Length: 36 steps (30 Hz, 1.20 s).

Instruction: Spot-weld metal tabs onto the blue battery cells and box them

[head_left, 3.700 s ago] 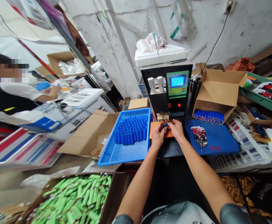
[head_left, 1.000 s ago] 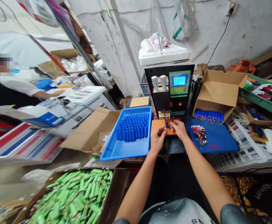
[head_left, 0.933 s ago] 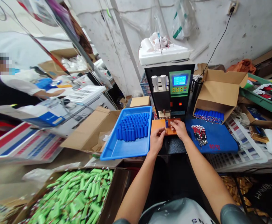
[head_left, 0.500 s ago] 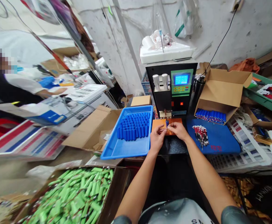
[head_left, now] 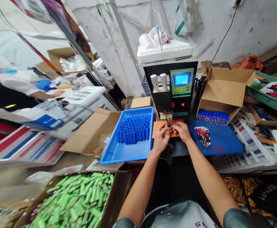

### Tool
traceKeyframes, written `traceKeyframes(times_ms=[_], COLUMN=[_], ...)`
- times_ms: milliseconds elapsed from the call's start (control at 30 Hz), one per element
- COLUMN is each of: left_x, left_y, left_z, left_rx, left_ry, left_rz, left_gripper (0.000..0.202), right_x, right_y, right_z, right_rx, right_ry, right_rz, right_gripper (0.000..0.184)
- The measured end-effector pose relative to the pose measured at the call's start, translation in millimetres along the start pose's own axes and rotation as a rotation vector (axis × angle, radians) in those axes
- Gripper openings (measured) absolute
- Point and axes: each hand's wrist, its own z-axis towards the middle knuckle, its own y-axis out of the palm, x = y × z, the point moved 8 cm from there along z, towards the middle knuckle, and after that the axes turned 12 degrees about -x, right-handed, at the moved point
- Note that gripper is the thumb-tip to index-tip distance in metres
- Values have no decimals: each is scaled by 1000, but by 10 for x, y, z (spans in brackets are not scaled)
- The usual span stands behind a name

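Observation:
A blue cylindrical battery cell [head_left: 168, 124] stands upright on the orange block [head_left: 156, 125], beneath the electrodes of a black spot welder [head_left: 161, 103]. My left hand [head_left: 161, 136], with a ring on one finger, is closed with its fingertips at the cell's left side. From the right, my right hand [head_left: 181, 131] comes in with thumb and finger pinched close to the cell. Whatever small piece sits in that pinch is too small to make out. Several more blue cells [head_left: 135, 129] stand upright in a blue tray [head_left: 113, 155] left of my hands.
Red and black wire leads [head_left: 203, 136] lie on a blue mat [head_left: 231, 139] at the right. Behind them an open carton [head_left: 224, 88] holds blue cells. A box of green battery packs [head_left: 79, 202] stands at lower left. Another person [head_left: 7, 85] sits at far left.
The view has shifted slightly. My left hand's fingers have shifted a little at the cell, and my right hand stays beside it. The welder's screen reading looks different.

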Motion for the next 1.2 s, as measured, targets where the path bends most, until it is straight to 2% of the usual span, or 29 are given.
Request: traceKeyframes(times_ms=[67,133,300,400,600,800,1033,1200], left_x=[-4,9,48,19,-26,-91,-98,-102], left_y=[94,144,163,143,76,123,122,114], left_z=[51,90,102,98,153,212,217,220], left_rx=[-83,-120,-141,-134,-51,-91,-73,-56], left_ry=[11,30,80,48,-57,-84,-96,-91], left_rz=[75,146,178,113,92,17,32,20], left_gripper=[38,40,45,38,16,14,13,13], right_x=[21,41,90,98,105,113,31,-8], right_y=[-28,-55,-91,-82,-62,-52,45,49], right_z=[6,13,33,52,73,91,142,147], right_rx=[32,56,91,83,61,68,73,121], right_ry=[-7,-14,13,30,47,75,59,68], right_rz=[65,125,240,257,231,178,176,23], right_gripper=[23,23,25,26,27,30,31,29])
